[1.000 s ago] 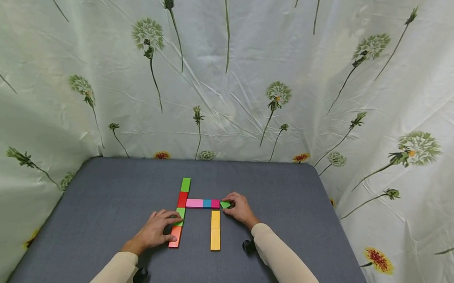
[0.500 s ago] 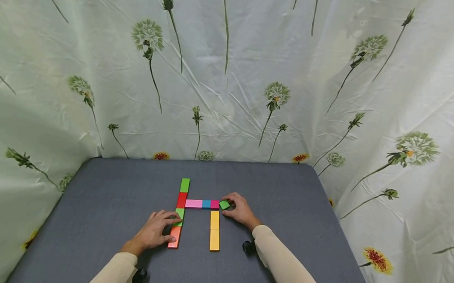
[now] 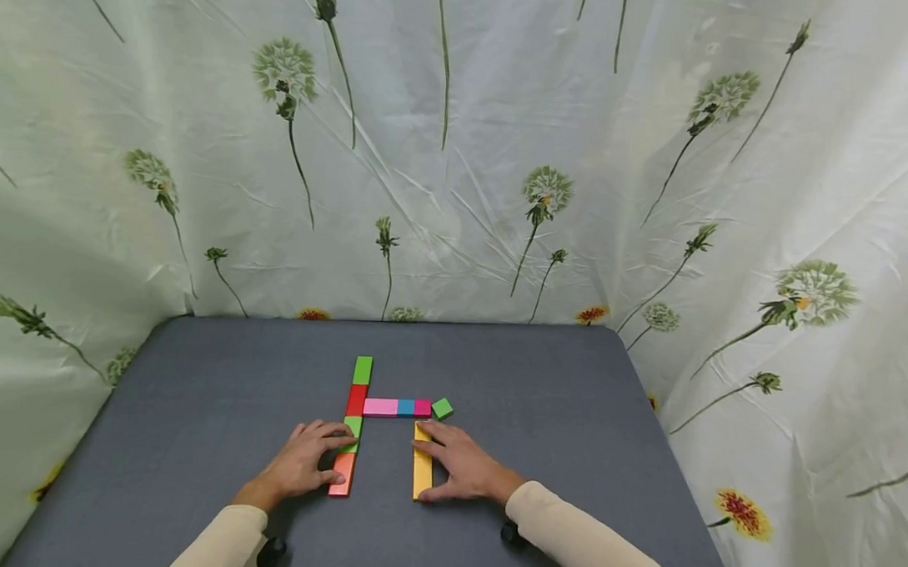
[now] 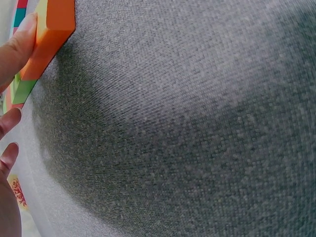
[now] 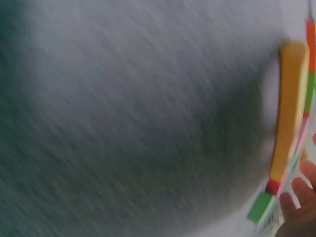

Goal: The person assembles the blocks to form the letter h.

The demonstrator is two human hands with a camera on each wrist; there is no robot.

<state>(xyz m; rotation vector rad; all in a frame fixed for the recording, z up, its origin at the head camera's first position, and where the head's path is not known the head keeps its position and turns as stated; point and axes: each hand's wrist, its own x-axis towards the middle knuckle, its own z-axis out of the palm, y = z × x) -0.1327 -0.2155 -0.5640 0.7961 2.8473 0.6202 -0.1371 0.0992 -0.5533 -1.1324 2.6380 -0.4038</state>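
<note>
My left hand [image 3: 301,462] rests along the left column, its thumb on the coral-orange block [image 3: 345,464] and fingertips at the lower green block [image 3: 354,426]. Loosely spread, my right hand [image 3: 463,463] reaches over the two yellow blocks [image 3: 421,474], thumb by their near end and fingers by the far end. A small green block [image 3: 442,408], turned at an angle, sits at the right end of the crossing row beside the magenta block [image 3: 423,408]. In the right wrist view, blurred fingers appear beside the yellow blocks [image 5: 291,108].
Above the lower green block, the column continues with a red block [image 3: 356,399] and another green block [image 3: 362,370]. From the red one, a pink block [image 3: 379,408] and a blue block [image 3: 405,409] run rightward. A grey cloth-covered table [image 3: 526,378] meets a flowered curtain [image 3: 457,192].
My right hand has let go of the small green block and moved toward me and left, onto the yellow blocks. The left hand has stayed at the column.
</note>
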